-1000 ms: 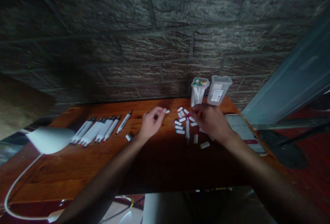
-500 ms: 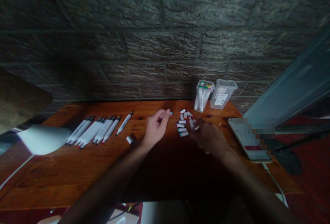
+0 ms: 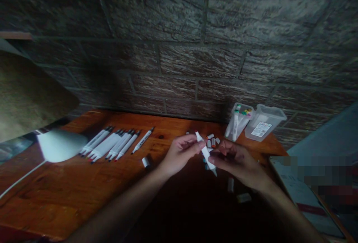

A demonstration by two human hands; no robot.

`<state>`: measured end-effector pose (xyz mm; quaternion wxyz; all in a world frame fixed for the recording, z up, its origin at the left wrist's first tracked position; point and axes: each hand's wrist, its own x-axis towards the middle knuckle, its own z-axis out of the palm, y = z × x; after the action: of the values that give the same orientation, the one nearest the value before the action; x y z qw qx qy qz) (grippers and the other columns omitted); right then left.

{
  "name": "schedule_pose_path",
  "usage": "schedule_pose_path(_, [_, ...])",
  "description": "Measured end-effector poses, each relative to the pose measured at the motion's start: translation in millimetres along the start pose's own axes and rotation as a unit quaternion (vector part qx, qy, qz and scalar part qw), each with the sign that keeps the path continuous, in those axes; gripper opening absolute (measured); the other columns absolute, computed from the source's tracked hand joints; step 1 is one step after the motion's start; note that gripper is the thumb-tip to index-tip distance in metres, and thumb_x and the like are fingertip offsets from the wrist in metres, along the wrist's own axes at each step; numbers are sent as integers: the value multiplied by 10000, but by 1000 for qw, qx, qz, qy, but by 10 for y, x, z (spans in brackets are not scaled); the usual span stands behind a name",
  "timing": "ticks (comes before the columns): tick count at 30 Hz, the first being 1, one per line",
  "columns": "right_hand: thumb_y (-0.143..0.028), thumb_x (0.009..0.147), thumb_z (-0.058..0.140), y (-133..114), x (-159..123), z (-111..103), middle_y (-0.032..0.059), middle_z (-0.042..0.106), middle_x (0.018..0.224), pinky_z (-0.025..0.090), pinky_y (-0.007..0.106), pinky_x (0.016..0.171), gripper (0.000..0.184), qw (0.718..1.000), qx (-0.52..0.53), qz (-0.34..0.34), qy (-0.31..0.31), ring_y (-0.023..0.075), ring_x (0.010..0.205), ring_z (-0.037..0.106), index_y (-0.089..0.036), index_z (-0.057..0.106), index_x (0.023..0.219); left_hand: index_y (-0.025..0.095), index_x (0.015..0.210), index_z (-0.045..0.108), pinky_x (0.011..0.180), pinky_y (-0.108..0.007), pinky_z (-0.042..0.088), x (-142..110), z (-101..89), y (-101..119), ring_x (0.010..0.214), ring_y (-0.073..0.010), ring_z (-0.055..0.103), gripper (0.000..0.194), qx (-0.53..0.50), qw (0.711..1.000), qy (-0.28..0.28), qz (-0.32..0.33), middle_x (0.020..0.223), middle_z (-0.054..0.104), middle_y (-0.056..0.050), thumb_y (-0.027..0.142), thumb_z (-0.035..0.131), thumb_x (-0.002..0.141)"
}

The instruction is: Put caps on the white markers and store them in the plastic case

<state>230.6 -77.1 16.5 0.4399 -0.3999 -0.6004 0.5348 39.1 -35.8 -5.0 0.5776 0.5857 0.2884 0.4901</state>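
Note:
A white marker (image 3: 206, 154), both tapered ends bare of caps, slants between my two hands. My left hand (image 3: 180, 154) is closed on its upper part, thumb across the barrel. Lower down, the thumb of my right hand (image 3: 242, 164) presses the barrel; its index finger is curled clear of the marker, and the other fingers are partly hidden. Behind the hands lie several loose white caps (image 3: 213, 143) with coloured ends, partly covered. Two more, a cap (image 3: 231, 185) and a yellowish-ended cap (image 3: 244, 198), lie in shadow by my right wrist.
Several capless markers (image 3: 107, 144) lie in a row at left, with a single marker (image 3: 143, 140) and a dark-ended cap (image 3: 145, 162) nearby. A clear case of markers (image 3: 235, 125) and another clear case (image 3: 263, 123) stand by the wall. A lamp (image 3: 60, 144) and a phone (image 3: 310, 202) flank them.
The view has swung left and down. My hands have come together on the marker, which was at my right hand. The small teal-ended piece in my left fingers is no longer seen.

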Motion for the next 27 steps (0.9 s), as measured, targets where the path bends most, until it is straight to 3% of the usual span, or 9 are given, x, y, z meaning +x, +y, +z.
schedule_pose_path(4, [-291,779,785,46,-70,15,-59,537,680,383,215,557,316,999,36,12,6,88,598,461,-212,487,710,179,828,767,575,-250,456,-14,3,45,657,-135,586,283,-11,1000,-8,-3,773,717,-48,453,793,763])
schedule_pose_path(9, [-333,789,778,130,-98,41,-57,507,680,364,219,551,313,999,37,31,3,92,592,437,-215,496,723,171,773,750,590,-276,494,-27,34,65,648,-154,607,319,15,1000,-8,-5,732,716,-50,480,812,727])
schedule_pose_path(16, [-386,778,787,188,-106,89,-43,542,729,402,248,616,299,997,60,49,-4,125,672,535,-224,536,772,170,723,732,645,-283,523,-16,52,60,630,-144,631,256,-11,1000,-21,0,693,702,-18,403,838,717])
schedule_pose_path(20, [-370,771,796,166,-109,105,-52,539,708,382,229,587,307,997,62,54,-3,102,626,508,-216,531,760,168,715,720,646,-269,510,-12,48,40,624,-135,623,224,-11,1000,-26,9,678,687,-6,363,828,738])
schedule_pose_path(24, [-357,748,820,160,-107,124,-62,536,684,395,219,576,318,995,75,59,-2,96,615,527,-217,535,752,173,736,712,648,-284,512,-8,30,20,643,-150,625,281,8,1000,-26,13,707,695,-16,426,833,716])
schedule_pose_path(27, [-330,719,845,173,-97,83,-48,601,721,467,235,637,317,991,117,62,14,121,686,619,-216,551,749,172,706,691,611,-268,479,-2,8,6,616,-134,581,343,34,999,-31,18,673,657,-10,499,757,787])
